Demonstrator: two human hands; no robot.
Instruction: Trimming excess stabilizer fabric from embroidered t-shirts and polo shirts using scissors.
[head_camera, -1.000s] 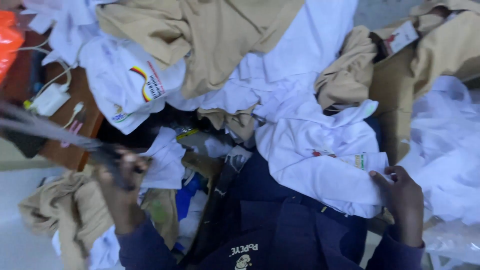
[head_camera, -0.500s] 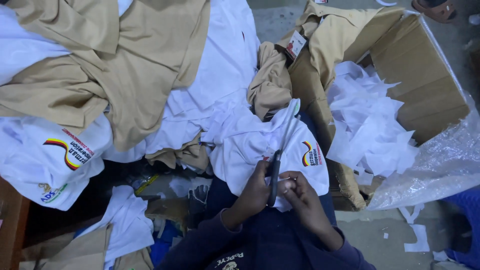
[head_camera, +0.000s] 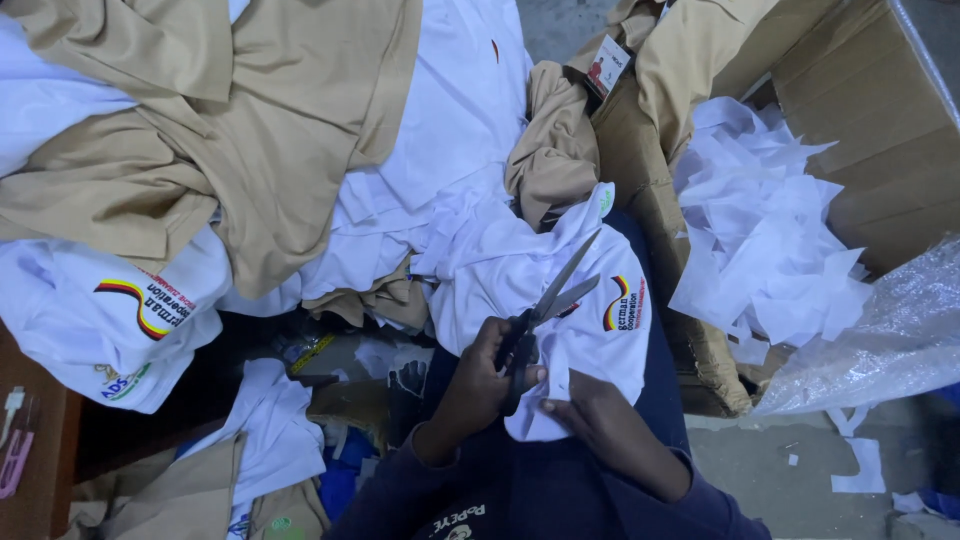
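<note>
On the person's lap lies a white shirt (head_camera: 520, 290) with a striped curved emblem, spread over dark blue trousers. Since a second ago the left hand (head_camera: 480, 385), which was low at the left away from the cloth, has come in to the shirt; half a second ago both hands were already together there, and they remain so. That hand's grip is closed through the handles of a pair of scissors (head_camera: 548, 305), whose blades stand slightly parted and point up and right across the cloth, just left of the emblem. The right hand (head_camera: 600, 425) pinches the shirt's lower edge, just beside the scissor handles. Beyond the lap, tan and white garments (head_camera: 250, 150) lie heaped. At the right, a cardboard box (head_camera: 880, 120) holds white scraps (head_camera: 770, 250).
</note>
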